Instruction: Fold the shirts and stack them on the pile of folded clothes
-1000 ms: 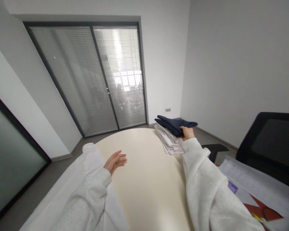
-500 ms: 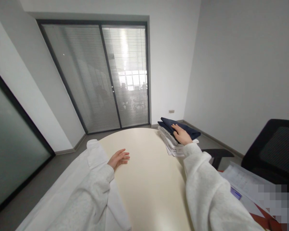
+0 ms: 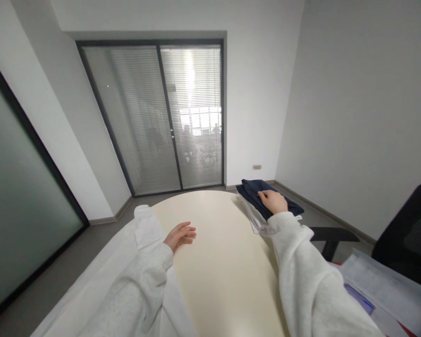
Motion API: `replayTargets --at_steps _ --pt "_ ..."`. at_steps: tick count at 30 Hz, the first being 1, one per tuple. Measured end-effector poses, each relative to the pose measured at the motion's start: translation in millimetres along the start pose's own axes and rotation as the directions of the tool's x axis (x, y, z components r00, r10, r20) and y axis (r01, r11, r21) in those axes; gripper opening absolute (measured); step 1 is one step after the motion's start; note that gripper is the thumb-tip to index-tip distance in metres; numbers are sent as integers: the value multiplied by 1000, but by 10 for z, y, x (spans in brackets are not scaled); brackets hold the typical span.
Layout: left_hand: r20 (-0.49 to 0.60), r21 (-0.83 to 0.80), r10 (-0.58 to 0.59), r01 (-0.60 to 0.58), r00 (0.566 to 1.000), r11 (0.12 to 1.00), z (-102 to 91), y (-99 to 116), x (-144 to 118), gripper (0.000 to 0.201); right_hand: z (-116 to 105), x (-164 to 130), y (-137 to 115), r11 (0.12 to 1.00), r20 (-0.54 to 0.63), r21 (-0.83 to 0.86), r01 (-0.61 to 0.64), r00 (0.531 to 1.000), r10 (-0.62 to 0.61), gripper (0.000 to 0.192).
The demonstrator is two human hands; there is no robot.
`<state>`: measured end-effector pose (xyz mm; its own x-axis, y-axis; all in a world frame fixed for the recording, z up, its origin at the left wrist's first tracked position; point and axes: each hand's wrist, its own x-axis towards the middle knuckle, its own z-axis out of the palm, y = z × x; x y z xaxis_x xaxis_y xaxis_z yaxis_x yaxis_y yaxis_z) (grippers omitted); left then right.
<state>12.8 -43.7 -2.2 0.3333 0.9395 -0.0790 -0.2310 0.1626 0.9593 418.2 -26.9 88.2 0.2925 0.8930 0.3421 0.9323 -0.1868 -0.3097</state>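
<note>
On the far right edge of the table, my right hand bends its fingers onto a folded navy cloth, gripping its top. The cloth lies over clear plastic or white layers; the right sleeve covers part of them. My left hand hovers at or rests on the table's left part, palm inward, fingers apart, holding nothing. Under and beside the left forearm a white cloth, perhaps a garment, is spread along the left edge and hangs past it.
At the right stands a black mesh chair with its armrest near the table. Papers and a purple-blue item lie at the lower right. Ahead is a glass partition with blinds.
My right hand's fingers have gone from lying stretched on the navy cloth to being bent on it. The pile looks lower and flatter. The view has shifted slightly; my left hand stays similar.
</note>
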Motion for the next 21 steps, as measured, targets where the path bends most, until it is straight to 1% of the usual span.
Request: replayTargets --at_steps 1,3,6,8,11,13,17,21 --pt "0 3 -3 3 1000 1000 0 -1 3 44 41 -17 -30 999 -54 -41 4 998 -6 46" --pt "0 6 -5 5 1000 1000 -1 -2 10 43 129 -61 -91 994 -128 -101 45 990 -58 42" --pt "4 5 -4 4 1000 1000 -5 -4 17 42 232 -116 -136 981 -177 -153 119 973 -146 40" --pt "3 -2 -3 3 1000 1000 -9 -4 18 42 269 -127 -121 979 -144 -161 125 978 -148 42" --pt "3 -18 -1 1 1000 1000 -15 -3 16 41 296 -107 -60 988 8 -116 99 995 -99 50" --pt "5 -25 3 -3 1000 1000 -20 -4 15 40 316 -82 -32 993 78 -94 77 995 -69 56" --pt "19 -21 6 -5 1000 1000 -31 -10 16 39 383 -44 -65 990 102 -133 38 994 -25 59" --pt "31 -16 9 -9 999 1000 -39 -21 22 37 423 -61 -130 984 102 -176 41 995 -23 60"
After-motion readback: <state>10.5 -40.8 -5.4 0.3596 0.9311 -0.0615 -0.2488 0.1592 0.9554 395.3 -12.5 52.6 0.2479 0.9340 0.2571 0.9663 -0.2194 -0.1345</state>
